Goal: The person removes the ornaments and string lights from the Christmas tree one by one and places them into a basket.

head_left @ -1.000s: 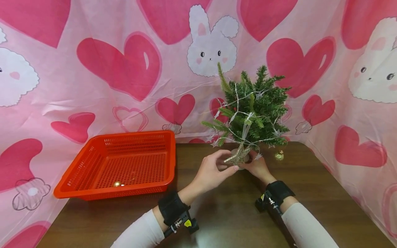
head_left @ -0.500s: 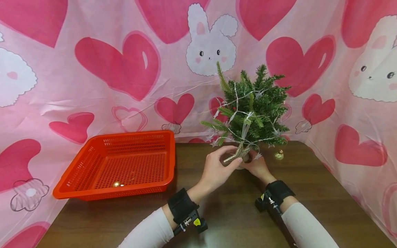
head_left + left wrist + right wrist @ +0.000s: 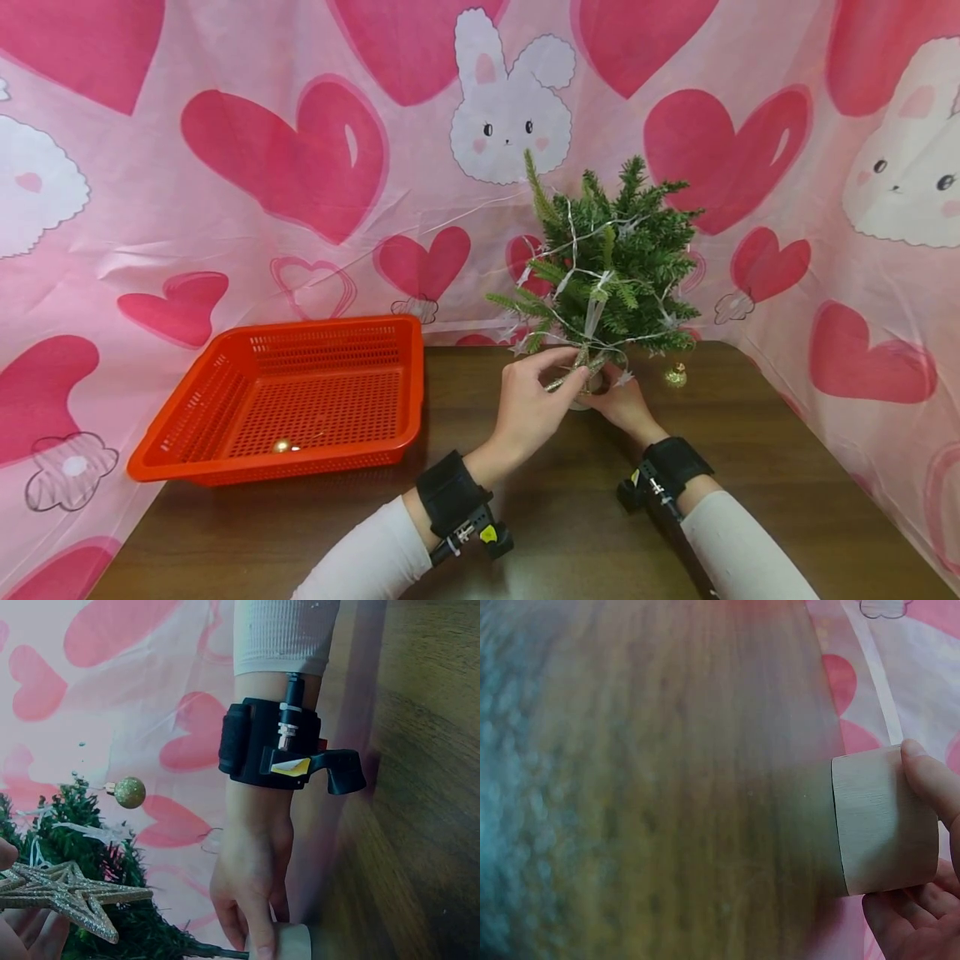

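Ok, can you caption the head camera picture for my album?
Right hand grips the tree by its base, left hand holds a glittery star.

I saw the basket [image 3: 262, 463] lower left in the head view, on the table [image 3: 570, 508], a bauble [image 3: 282, 447] inside; right of centre the Christmas tree [image 3: 637, 250] stood before the backdrop [image 3: 420, 196], star ornament [image 3: 66, 891] at its front.

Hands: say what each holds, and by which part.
Left hand: the glittery star, by one side. Right hand: the tree, by its pale base.

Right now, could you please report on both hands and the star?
Left hand pinches star. Right hand grips base under tree. Head view: light string near star.
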`<state>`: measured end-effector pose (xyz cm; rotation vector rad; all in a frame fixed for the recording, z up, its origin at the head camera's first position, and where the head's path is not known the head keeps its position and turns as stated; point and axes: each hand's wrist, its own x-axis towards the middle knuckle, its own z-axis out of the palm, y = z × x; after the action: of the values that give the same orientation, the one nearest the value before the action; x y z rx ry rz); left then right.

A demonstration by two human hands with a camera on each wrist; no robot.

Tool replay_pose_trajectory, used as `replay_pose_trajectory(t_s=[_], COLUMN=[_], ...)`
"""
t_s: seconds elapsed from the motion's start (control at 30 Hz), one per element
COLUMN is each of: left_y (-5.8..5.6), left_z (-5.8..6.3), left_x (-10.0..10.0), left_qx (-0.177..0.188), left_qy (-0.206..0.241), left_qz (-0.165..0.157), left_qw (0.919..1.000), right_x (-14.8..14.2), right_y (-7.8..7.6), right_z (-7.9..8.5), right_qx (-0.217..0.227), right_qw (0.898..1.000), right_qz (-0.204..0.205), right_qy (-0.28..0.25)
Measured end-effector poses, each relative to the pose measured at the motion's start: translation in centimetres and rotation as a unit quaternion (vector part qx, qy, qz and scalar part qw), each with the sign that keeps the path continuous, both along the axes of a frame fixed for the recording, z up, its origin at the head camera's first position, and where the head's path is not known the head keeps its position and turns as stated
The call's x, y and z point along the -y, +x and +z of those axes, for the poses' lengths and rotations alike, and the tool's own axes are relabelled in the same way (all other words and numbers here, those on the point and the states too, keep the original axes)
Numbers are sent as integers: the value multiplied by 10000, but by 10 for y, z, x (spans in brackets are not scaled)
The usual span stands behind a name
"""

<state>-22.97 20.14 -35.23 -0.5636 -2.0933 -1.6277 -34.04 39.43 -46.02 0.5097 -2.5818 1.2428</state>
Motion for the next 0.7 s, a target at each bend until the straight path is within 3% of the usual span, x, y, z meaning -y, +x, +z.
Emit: replay_pose_trajectory(t_s=[0.33, 0.57, 0.7], left_y=[-1, -3, -4], left_z=[7, 12, 13], left_x=[-4, -7, -8], left_qx=[-154, -391, -472], left_qy=[-140, -121, -128], left_qz=[238, 438, 544], left_qw=[9995, 9982, 9973], right_x=[0, 1, 1], right_y=[1, -1, 0], right_z=[0, -3, -2], right_qx=[-5, -344, -221], right_qw=[9999, 9994, 9995], right_qz=[-36, -6, -104], right_qy=[116, 57, 191])
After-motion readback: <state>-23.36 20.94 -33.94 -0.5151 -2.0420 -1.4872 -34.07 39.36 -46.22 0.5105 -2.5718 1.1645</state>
